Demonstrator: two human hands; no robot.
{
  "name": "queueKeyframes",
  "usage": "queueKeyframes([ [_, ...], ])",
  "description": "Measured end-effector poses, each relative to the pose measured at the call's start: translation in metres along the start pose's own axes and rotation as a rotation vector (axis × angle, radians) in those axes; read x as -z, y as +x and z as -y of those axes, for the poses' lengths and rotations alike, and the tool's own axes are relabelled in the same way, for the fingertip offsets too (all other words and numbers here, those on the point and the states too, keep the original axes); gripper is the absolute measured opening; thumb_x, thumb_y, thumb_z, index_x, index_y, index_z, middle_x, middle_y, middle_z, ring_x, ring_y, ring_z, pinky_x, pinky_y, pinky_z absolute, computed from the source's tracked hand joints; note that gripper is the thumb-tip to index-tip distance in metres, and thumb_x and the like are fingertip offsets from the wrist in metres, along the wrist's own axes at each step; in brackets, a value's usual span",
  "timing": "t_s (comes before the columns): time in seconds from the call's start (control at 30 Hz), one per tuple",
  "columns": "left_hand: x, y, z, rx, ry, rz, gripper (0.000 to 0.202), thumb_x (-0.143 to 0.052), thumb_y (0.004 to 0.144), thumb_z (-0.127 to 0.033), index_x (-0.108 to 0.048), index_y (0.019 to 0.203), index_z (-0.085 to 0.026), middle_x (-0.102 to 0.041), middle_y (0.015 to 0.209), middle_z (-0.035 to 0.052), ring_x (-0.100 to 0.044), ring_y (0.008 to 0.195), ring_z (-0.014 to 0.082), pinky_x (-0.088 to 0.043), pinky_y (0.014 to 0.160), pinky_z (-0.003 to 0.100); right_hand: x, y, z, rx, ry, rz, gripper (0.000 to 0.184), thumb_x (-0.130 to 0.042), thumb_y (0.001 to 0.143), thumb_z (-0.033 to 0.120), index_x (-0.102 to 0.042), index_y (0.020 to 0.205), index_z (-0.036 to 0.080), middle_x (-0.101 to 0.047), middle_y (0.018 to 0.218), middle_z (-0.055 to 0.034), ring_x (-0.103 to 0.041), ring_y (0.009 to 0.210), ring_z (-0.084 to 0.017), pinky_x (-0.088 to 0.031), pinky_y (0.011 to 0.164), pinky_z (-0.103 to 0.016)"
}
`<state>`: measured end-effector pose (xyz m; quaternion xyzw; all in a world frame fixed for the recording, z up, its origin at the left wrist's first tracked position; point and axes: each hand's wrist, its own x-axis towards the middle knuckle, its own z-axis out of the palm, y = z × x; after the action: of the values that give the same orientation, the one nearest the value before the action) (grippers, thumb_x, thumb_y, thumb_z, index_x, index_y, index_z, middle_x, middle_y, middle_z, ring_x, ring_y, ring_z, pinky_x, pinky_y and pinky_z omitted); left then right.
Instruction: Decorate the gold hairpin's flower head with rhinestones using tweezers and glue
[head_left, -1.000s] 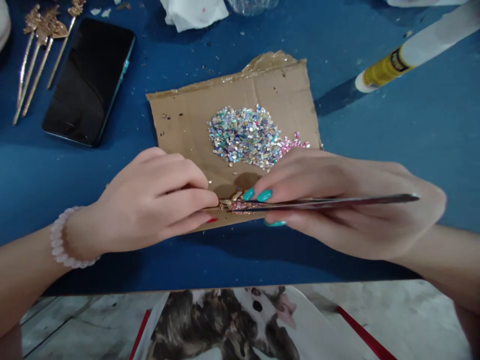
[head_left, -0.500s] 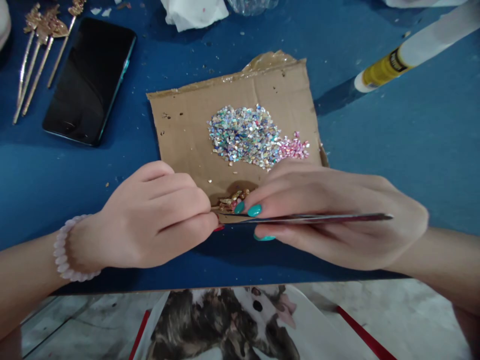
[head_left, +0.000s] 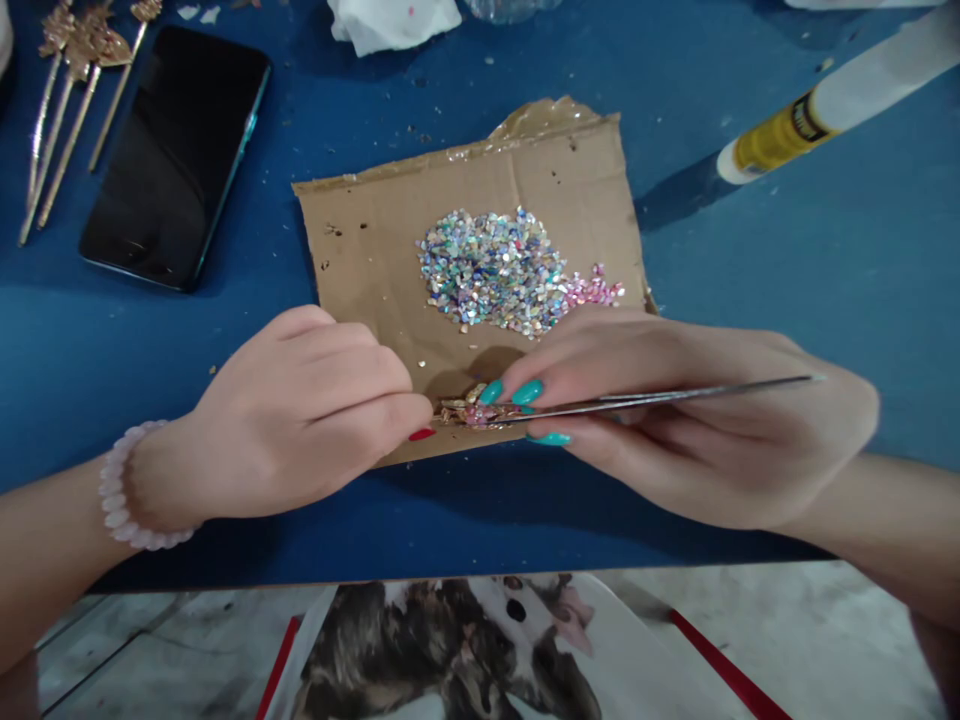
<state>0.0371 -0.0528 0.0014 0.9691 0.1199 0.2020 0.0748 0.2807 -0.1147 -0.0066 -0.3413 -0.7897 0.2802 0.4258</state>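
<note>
My left hand [head_left: 322,410] is closed around a gold hair stick, most of it hidden in the fist. The stick's ornamented head [head_left: 476,412], gold with pink bits, pokes out past the thumb. Between the fingers and thumb of my right hand [head_left: 675,420] is a pair of metal tweezers [head_left: 637,402], their tips against the ornament. Whether the tips grip a bit is too small to tell. Under the ornament lies a piece of cardboard [head_left: 367,270] bearing a pile of shiny multicoloured chips [head_left: 491,270] and a smaller cluster of pink chips [head_left: 596,287].
A black phone [head_left: 176,160] lies at the upper left, beside several gold hair sticks [head_left: 64,130]. At the upper right stands a white and yellow glue tube [head_left: 780,135]. Crumpled white tissue [head_left: 394,22] rests at the back. The blue table's front edge [head_left: 480,578] is near me.
The tweezers have tilted and their tips moved up onto the ornament. My right hand has shifted slightly right and up, my left hand slightly up and left. More of the pink bits now shows.
</note>
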Motion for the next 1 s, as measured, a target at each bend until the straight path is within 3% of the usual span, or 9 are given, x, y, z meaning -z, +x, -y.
queueKeyframes([
  [0.2, 0.000, 0.002, -0.002, -0.001, -0.020, 0.056, 0.020, -0.044, 0.101, -0.018, -0.062, 0.094, -0.021, -0.070, 0.075, -0.0050, -0.060, 0.065, 0.0121, -0.036, 0.064, 0.033, 0.001, 0.002, 0.001, -0.021, -0.018, -0.027, 0.005, -0.063, 0.094, 0.017, -0.064, 0.090, 0.020, -0.076, 0.085, -0.0015, -0.073, 0.078, -0.012, -0.061, 0.070, -0.023],
  [0.4, -0.005, -0.004, -0.004, 0.024, -0.080, 0.036, 0.014, -0.047, 0.102, -0.023, -0.059, 0.095, -0.022, -0.070, 0.078, -0.0048, -0.060, 0.066, 0.0110, -0.033, 0.063, 0.033, 0.011, 0.009, 0.003, 0.046, -0.073, 0.188, 0.006, -0.071, 0.089, 0.014, -0.066, 0.093, 0.015, -0.077, 0.090, -0.0038, -0.073, 0.084, -0.011, -0.062, 0.079, -0.021],
  [0.6, -0.002, -0.005, -0.002, -0.056, -0.064, 0.001, 0.005, -0.054, 0.097, -0.018, -0.057, 0.101, -0.020, -0.070, 0.082, -0.0042, -0.062, 0.073, 0.0122, -0.039, 0.067, 0.031, -0.004, 0.000, -0.001, 0.009, 0.017, -0.010, 0.008, -0.065, 0.095, 0.023, -0.064, 0.093, 0.015, -0.075, 0.085, -0.0032, -0.071, 0.078, -0.010, -0.060, 0.072, -0.024],
  [0.77, 0.001, -0.003, 0.001, -0.056, -0.023, 0.017, 0.011, -0.048, 0.096, -0.014, -0.056, 0.092, -0.019, -0.065, 0.071, -0.0029, -0.059, 0.062, 0.0131, -0.036, 0.061, 0.033, -0.003, -0.003, 0.001, -0.022, -0.005, -0.036, 0.003, -0.064, 0.094, 0.018, -0.061, 0.095, 0.018, -0.074, 0.086, -0.0029, -0.071, 0.076, -0.013, -0.060, 0.070, -0.027],
  [1.0, 0.006, -0.004, 0.006, 0.020, 0.037, 0.052, 0.029, -0.042, 0.098, -0.018, -0.057, 0.073, -0.019, -0.057, 0.066, 0.0009, -0.050, 0.059, 0.0137, -0.036, 0.057, 0.032, -0.001, 0.003, 0.005, -0.048, -0.280, 0.004, 0.010, -0.065, 0.091, 0.008, -0.062, 0.092, 0.017, -0.075, 0.083, -0.0034, -0.073, 0.079, -0.014, -0.060, 0.075, -0.027],
])
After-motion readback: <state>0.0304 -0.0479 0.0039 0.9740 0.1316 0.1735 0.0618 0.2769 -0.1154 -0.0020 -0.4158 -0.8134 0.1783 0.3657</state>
